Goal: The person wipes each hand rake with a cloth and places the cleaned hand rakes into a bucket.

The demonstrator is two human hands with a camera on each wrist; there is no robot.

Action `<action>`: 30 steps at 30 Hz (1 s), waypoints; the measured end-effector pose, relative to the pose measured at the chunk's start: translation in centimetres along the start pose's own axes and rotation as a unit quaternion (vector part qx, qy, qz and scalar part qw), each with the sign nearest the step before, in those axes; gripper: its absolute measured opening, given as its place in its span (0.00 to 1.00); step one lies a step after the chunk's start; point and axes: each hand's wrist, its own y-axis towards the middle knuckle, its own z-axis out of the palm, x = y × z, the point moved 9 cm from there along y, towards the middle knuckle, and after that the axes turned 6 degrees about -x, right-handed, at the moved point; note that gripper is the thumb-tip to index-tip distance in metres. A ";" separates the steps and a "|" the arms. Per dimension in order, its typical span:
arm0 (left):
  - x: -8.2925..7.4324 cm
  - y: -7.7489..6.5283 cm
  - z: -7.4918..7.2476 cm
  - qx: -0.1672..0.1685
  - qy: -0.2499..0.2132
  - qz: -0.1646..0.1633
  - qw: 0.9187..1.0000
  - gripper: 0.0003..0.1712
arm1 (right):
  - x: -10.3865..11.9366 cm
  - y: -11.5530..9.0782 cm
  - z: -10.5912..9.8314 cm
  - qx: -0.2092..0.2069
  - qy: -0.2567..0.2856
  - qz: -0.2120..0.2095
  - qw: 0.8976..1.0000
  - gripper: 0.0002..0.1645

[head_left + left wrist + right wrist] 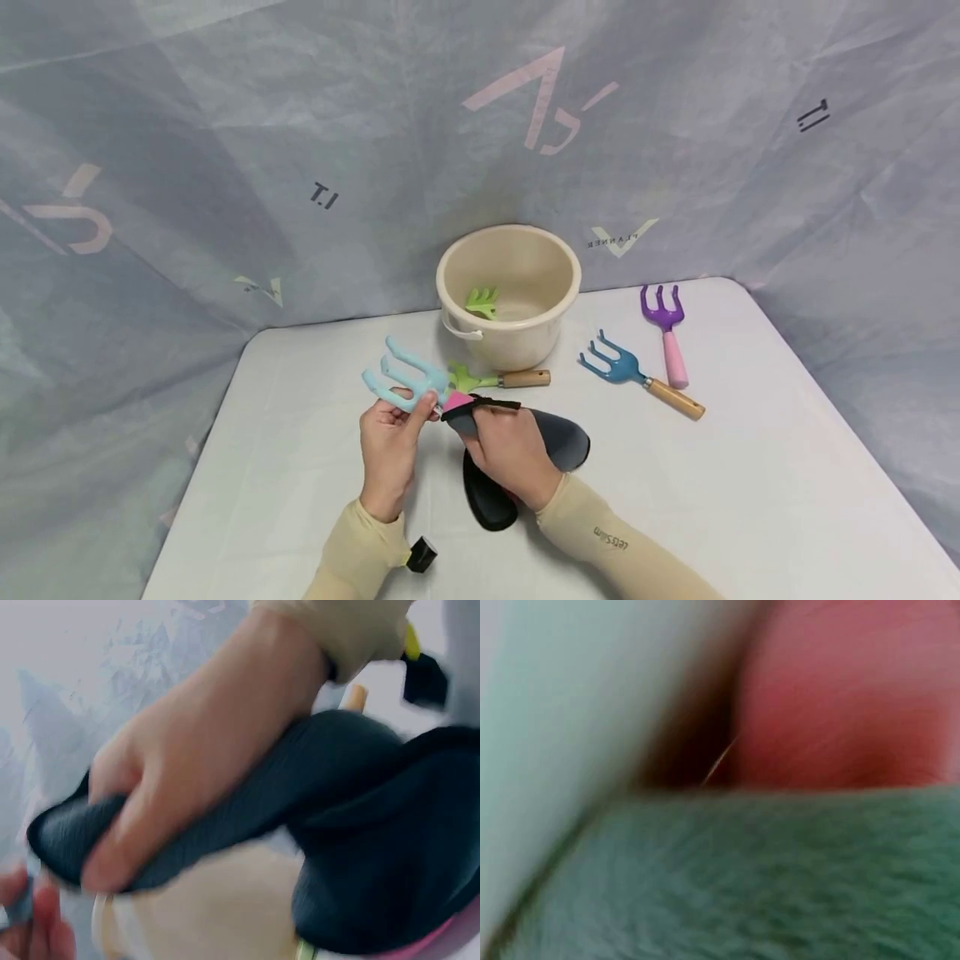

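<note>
My left hand [392, 446] holds a light-blue three-tined garden hand fork [422, 385] near its neck, tines pointing up and left. My right hand [510, 450] grips a dark grey cloth [564, 437] with black edging, bunched where the fork's handle lies hidden. A bit of pink shows between the fork's neck and the cloth, and the rest of the cloth hangs in rounded folds. In the left wrist view my right hand [180, 757] curls round the cloth [352, 787], with left fingertips at the lower left. The right wrist view is a blurred close-up of fuzzy cloth [727, 877].
Behind my hands stands a cream bucket [525, 337] with a green hand fork [482, 302] inside. In front of it lies a green tool [468, 381] with a wooden handle. To the right lie a blue hand fork [618, 364] and a purple one [663, 315] with pink handle.
</note>
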 end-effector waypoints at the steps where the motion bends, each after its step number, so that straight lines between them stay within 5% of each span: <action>1: -0.3 0.1 0.0 0.015 0.000 0.013 1.000 0.10 | 0.0 0.0 0.1 0.005 0.023 0.008 1.000 0.16; 4: -1.1 0.4 -0.2 0.062 0.001 0.047 0.997 0.08 | 0.0 0.0 0.4 0.044 0.112 0.040 0.992 0.17; 7: -1.7 0.5 -0.2 0.102 0.007 0.063 0.993 0.08 | 0.1 0.1 0.9 0.088 0.198 0.068 0.974 0.19; 9: -2.1 0.6 -0.3 0.127 -0.003 0.073 0.989 0.07 | 0.2 0.1 1.1 0.113 0.264 0.080 0.955 0.20; 11: -2.6 0.5 -0.3 0.154 -0.026 0.090 0.984 0.07 | 0.6 0.1 1.4 0.142 0.345 0.087 0.924 0.18; 14: -3.4 0.5 -0.5 0.203 -0.083 0.119 0.968 0.07 | 1.5 -0.3 1.9 0.197 0.466 0.098 0.857 0.16; 16: -3.5 0.4 -0.8 0.234 -0.117 0.125 0.957 0.08 | 2.1 -0.8 2.3 0.240 0.538 0.125 0.799 0.18; 21: -2.7 0.8 -1.5 0.265 -0.146 0.107 0.947 0.04 | 3.5 -2.7 3.4 0.325 0.676 0.263 0.607 0.30; 22: -2.5 0.8 -1.6 0.265 -0.146 0.105 0.947 0.02 | 3.7 -3.0 3.5 0.335 0.683 0.288 0.582 0.32; 23: -2.4 0.8 -1.8 0.261 -0.142 0.106 0.949 0.02 | 3.8 -3.3 3.7 0.339 0.682 0.307 0.571 0.32; 24: -2.3 0.8 -1.9 0.254 -0.139 0.108 0.951 0.02 | 3.5 -3.4 3.8 0.334 0.671 0.326 0.576 0.32; 26: -2.1 0.8 -2.0 0.231 -0.136 0.115 0.957 0.05 | 2.9 -3.0 3.8 0.306 0.646 0.330 0.617 0.31; 27: -1.9 0.8 -2.0 0.214 -0.136 0.112 0.961 0.06 | 2.3 -2.6 3.6 0.279 0.624 0.318 0.656 0.30; 30: -1.4 1.1 -1.6 0.150 -0.142 0.098 0.974 0.12 | 0.1 -0.7 1.9 0.157 0.525 0.245 0.800 0.30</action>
